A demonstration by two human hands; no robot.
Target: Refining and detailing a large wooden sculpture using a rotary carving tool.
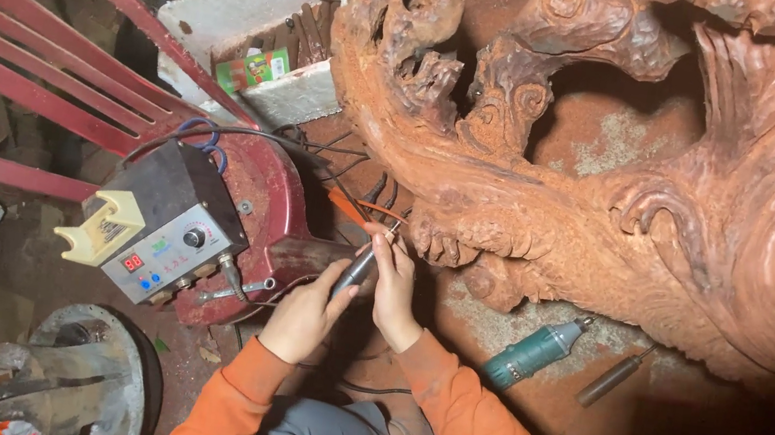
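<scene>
Both hands meet on a slim black rotary handpiece (357, 269), close to the body: the left hand (305, 315) is wrapped around its rear, and the right hand (395, 284) is pinched around its front, near the tip. I think a steady grip and a tip that stays visible are best here. A green grinder (530, 354) lies on the floor to the right. Left of the hands, a grey control box (166, 227) sits on a red plastic chair (45, 68). Beyond stands the big carved reddish wood sculpture (615, 179).
</scene>
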